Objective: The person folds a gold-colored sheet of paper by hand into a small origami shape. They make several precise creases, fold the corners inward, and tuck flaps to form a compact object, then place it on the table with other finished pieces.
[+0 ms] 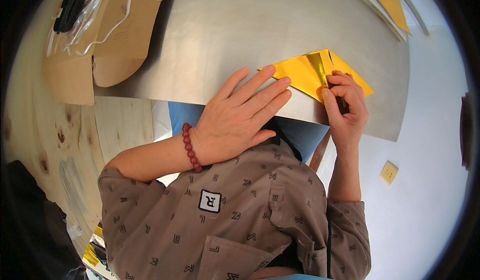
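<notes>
A folded gold sheet (pixel 300 72) lay near the front edge of the metal worktop (pixel 225 45). The right hand (pixel 348 105) pinched the sheet toward its lower edge. The left hand (pixel 237 115), spread flat, reached over its left part. Farther left, white strips (pixel 102 12) lay on brown cardboard (pixel 120 52), well apart from the hands.

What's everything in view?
Folded sheet: one, gold, on table
Table: one, silver, centre
Cardboard box: one, brown, upper left
Strips: several, white, in box
Bundle: one, black, in box
Panel: one, gold, upper right
Outlet: one, cream, on wall
Wood surface: one, pale, left
Cloth: one, black, lower left
Fabric: count unclear, blue, below table
Bracelet: one, dark red, left wrist
Shirt: one, brown, lower centre
Left hand: one, at sheet's left
Right hand: one, pinching sheet
</notes>
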`<state>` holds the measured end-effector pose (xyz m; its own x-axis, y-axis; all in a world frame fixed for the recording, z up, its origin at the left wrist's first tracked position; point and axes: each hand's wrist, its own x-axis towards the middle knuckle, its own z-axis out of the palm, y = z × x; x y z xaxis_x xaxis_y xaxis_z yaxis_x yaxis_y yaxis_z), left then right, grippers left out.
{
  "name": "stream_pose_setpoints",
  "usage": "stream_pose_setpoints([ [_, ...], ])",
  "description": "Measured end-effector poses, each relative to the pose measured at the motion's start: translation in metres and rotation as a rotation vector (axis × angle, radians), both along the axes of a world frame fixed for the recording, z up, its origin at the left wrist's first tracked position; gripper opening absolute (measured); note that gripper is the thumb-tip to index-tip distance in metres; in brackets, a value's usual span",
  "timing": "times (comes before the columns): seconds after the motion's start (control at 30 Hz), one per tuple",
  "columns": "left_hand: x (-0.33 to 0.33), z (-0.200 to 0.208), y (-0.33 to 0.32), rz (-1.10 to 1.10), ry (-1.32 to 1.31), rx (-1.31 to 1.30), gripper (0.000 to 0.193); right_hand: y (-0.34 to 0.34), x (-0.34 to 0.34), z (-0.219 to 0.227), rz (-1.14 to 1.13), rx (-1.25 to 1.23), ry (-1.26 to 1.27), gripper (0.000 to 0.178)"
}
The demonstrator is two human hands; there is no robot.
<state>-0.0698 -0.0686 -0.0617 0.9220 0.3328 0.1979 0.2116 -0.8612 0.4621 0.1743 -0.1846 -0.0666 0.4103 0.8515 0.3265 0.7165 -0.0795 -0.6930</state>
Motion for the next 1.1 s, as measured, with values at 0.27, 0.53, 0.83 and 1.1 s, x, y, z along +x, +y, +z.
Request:
stream_pose_setpoints([
  [0.27,0.002,0.0041,0.0003,-0.004,0.052,0.017,0.083,0.0009,0.0011,0.0021,0.0,-0.001,-0.033,0.011],
  [0.53,0.0032,0.0033,-0.001,-0.001,0.08,0.033,0.084,0.0009,0.0035,0.0023,-0.006,-0.006,-0.034,0.011],
  [0.83,0.0022,0.0023,0.0006,-0.017,0.075,0.062,0.085,0.002,0.0016,0.0001,-0.006,0.016,-0.081,0.016],
  [1.1,0.003,0.0009,-0.0006,-0.013,0.08,0.081,0.083,0.0002,0.003,0.0,-0.008,0.006,-0.094,0.017],
])
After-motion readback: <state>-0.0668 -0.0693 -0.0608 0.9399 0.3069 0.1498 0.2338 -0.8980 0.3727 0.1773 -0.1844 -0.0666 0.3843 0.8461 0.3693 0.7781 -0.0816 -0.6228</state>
